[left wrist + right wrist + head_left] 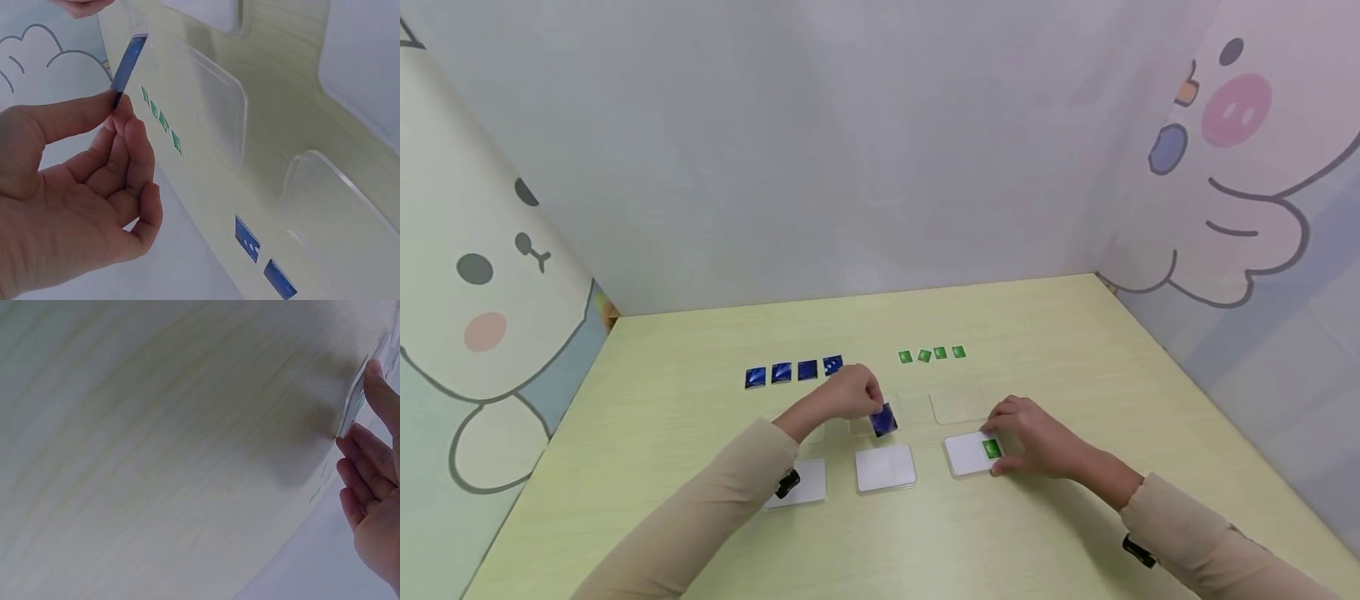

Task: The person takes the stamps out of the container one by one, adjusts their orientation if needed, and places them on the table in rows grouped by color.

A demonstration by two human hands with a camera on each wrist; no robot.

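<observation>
My left hand (852, 392) pinches a small dark blue card (883, 420) between thumb and fingertips, above a clear plastic piece in the middle of the table. In the left wrist view the card (130, 62) stands nearly edge-on. My right hand (1033, 437) holds the right end of a white rounded case (964, 455), thumb at the near edge and fingers at the far edge. A small green card (992, 449) lies on that case beside my fingers. In the right wrist view, thumb and fingers span the case's edge (351, 403).
Two more white cases (886, 468) (805, 483) lie to the left, one partly under my left sleeve. Clear plastic pieces (955, 405) lie behind them. Several blue cards (781, 372) and several green cards (940, 353) form rows farther back. Curtains surround the table (1037, 325).
</observation>
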